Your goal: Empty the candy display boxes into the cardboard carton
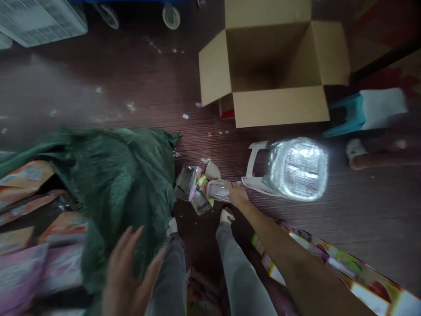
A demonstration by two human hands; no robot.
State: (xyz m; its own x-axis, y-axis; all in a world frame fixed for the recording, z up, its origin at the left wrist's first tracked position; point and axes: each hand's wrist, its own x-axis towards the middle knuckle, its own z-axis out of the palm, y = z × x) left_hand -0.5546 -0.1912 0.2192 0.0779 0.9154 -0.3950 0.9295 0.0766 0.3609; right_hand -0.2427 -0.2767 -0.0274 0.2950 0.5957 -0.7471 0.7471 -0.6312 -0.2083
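Observation:
My right hand [237,194] reaches down between the stool and my feet, its fingers closed on the end of a clear plastic box [217,190] with a pink edge. Beside that box lie more small see-through boxes [187,182] with pink and green printing, in a loose pile on the floor. My left hand [128,274] is blurred, raised with fingers spread and nothing in it. Below it spreads a green woven sack [131,171], with several orange and pink printed packages [26,180] showing at its open side.
A large open cardboard box [281,109] stands at the back. To the right are a plastic-wrapped stool [297,169], a blue stool [348,114] and another person's foot [357,153]. A fruit-printed carton [348,263] lies lower right. A grey crate [42,19] and wheels [171,16] are upper left.

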